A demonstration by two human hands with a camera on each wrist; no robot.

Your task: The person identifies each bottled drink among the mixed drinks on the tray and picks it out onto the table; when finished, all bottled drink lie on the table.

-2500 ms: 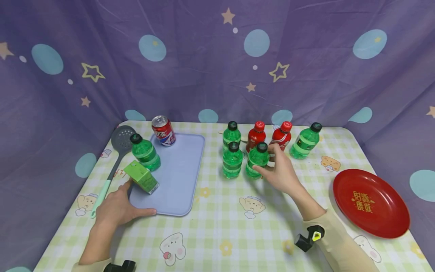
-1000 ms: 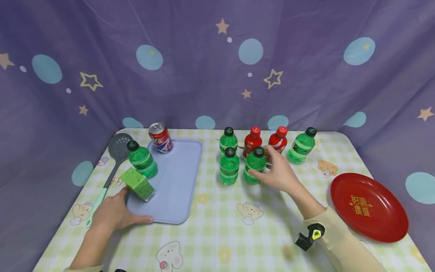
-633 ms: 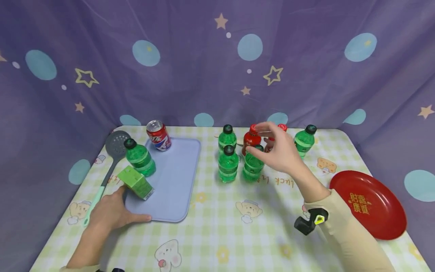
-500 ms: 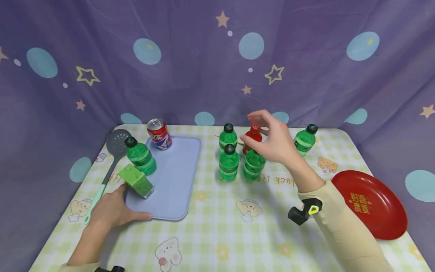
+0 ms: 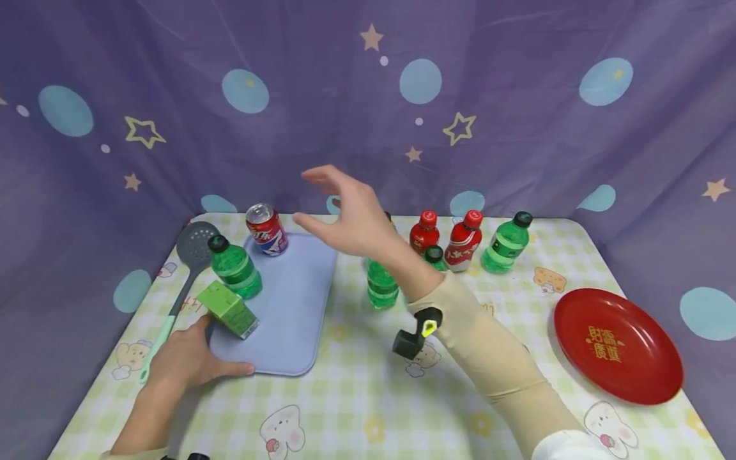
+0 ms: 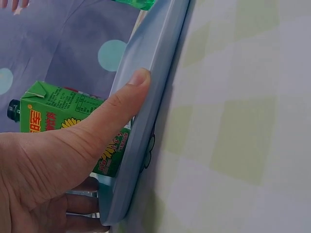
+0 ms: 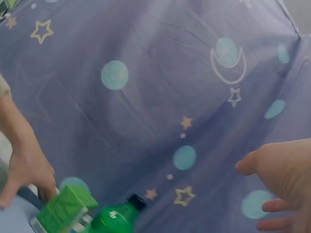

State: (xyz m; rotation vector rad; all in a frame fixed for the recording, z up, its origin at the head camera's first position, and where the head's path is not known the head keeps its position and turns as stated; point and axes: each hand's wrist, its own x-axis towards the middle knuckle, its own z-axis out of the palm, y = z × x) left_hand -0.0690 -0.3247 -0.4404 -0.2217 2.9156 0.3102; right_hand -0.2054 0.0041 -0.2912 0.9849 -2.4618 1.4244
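My left hand (image 5: 184,358) holds the near-left corner of the pale blue tray (image 5: 299,287), its thumb along the rim in the left wrist view. Beside that hand, a green drink carton (image 5: 227,308) stands on the tray, with a green bottle (image 5: 236,268) and a red soda can (image 5: 266,230) behind it. My right hand (image 5: 359,220) hovers in the air between the tray and the bottles, thumb and fingers spread apart with nothing between them. Below its wrist stands a green bottle (image 5: 381,287), partly hidden; another green bottle (image 5: 434,257) shows behind the sleeve.
Two red bottles (image 5: 463,243) and a further green bottle (image 5: 506,244) stand at the back right. A red plate (image 5: 618,345) lies at the right edge. Left of the tray lies a perforated skimmer (image 5: 195,246). A purple curtain (image 5: 517,128) hangs behind the table.
My right hand has let go of the front green bottle, risen, and moved left toward the tray. The bottle stays standing by the others. My left hand keeps its place on the tray.
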